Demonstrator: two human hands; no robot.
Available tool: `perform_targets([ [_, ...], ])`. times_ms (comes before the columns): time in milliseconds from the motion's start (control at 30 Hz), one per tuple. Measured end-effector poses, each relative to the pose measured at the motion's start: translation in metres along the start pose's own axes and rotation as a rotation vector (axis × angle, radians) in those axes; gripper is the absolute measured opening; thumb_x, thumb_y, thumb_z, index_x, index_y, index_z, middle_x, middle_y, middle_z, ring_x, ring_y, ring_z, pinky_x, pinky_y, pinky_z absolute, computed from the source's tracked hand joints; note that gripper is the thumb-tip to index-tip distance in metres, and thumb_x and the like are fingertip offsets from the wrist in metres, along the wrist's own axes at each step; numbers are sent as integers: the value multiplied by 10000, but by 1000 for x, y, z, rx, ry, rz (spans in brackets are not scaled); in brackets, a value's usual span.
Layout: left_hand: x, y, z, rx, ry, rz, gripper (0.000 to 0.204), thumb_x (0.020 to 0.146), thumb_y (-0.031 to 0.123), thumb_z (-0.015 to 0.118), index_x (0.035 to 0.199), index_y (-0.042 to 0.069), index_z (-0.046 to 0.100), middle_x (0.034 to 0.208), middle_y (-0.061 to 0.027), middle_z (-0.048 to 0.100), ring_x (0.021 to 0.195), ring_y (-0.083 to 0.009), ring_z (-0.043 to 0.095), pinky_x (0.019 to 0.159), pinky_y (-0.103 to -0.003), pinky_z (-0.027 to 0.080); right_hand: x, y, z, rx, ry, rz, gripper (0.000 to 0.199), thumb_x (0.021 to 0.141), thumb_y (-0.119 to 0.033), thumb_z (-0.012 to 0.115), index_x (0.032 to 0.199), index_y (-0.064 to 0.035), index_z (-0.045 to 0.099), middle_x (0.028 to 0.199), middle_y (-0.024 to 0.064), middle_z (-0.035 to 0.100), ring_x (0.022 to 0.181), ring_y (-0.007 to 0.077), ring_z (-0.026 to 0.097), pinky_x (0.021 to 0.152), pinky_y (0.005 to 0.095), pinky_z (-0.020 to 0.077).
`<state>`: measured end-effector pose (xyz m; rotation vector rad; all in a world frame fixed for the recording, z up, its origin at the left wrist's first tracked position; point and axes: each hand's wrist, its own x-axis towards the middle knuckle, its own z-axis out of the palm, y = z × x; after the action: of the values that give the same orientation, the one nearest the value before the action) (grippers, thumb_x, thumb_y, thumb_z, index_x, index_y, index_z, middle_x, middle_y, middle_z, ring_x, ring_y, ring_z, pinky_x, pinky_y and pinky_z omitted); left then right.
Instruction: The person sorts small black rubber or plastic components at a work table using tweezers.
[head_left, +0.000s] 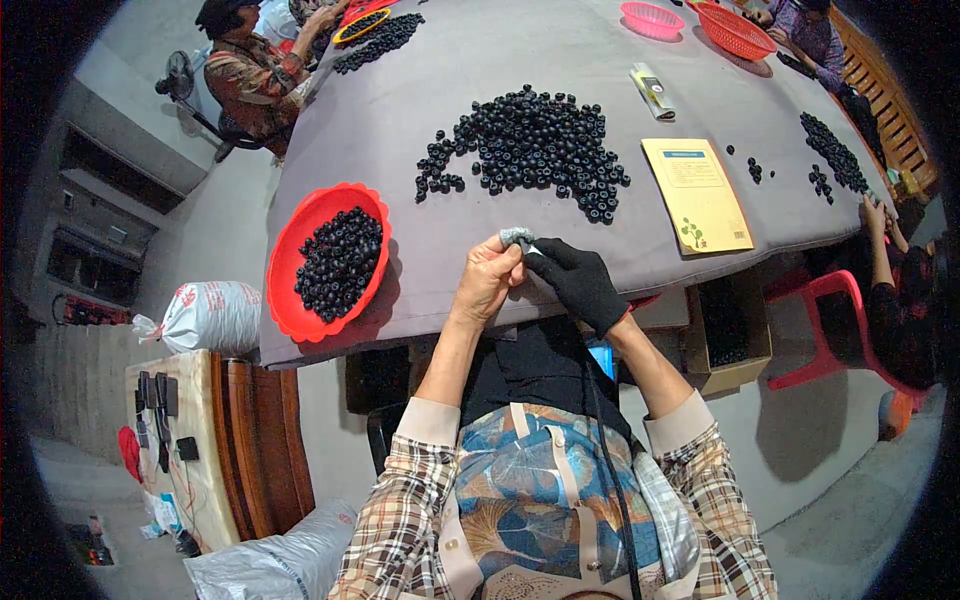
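My bare left hand (490,275) is closed in a pinch at the table's near edge, with a small fuzzy grey wad (516,236) at its fingertips. My right hand (578,282), in a black glove, meets it there, fingers pinched together. A small white bit shows between the two hands; what the gloved fingers hold is too small to make out. Just beyond lies a heap of small black bead-like pieces (530,140), spread over the grey cloth. To the left of my hands, a red scalloped bowl (283,290) holds many more of these pieces.
On the grey-covered table (340,130), a yellow booklet (697,195) and a tube (652,92) lie to the right. Pink (652,20) and red (735,32) baskets stand far off. Other people sit around the edges. A cardboard box (735,370) and red chair (825,330) are at right.
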<state>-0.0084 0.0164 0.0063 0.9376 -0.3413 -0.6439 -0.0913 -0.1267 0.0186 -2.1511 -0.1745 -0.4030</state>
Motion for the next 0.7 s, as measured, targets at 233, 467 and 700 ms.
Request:
perform_targets([
  [233, -1, 1, 5, 13, 8, 2, 118, 853, 59, 542, 944, 18, 604, 645, 17, 560, 504, -30, 478, 458, -144, 386, 0, -2, -2, -111, 36, -115, 264, 863, -191, 517, 1081, -52, 570, 958, 108, 625, 837, 196, 622, 717, 280, 474],
  [467, -2, 3, 4, 65, -2, -6, 126, 852, 67, 550, 955, 20, 606, 657, 22, 564, 508, -24, 478, 461, -138, 388, 1, 0, 0, -46, 4, 49, 267, 860, -194, 520, 1082, -54, 572, 975, 103, 624, 836, 202, 622, 719, 278, 474],
  [700, -2, 1, 1, 88, -35, -3, 130, 859, 76, 543, 961, 26, 607, 671, 31, 567, 520, -17, 486, 472, -133, 393, 1, -3, -2, -51, 3, 3, 271, 859, -209, 526, 1077, -55, 574, 985, 101, 624, 835, 210, 621, 723, 282, 472],
])
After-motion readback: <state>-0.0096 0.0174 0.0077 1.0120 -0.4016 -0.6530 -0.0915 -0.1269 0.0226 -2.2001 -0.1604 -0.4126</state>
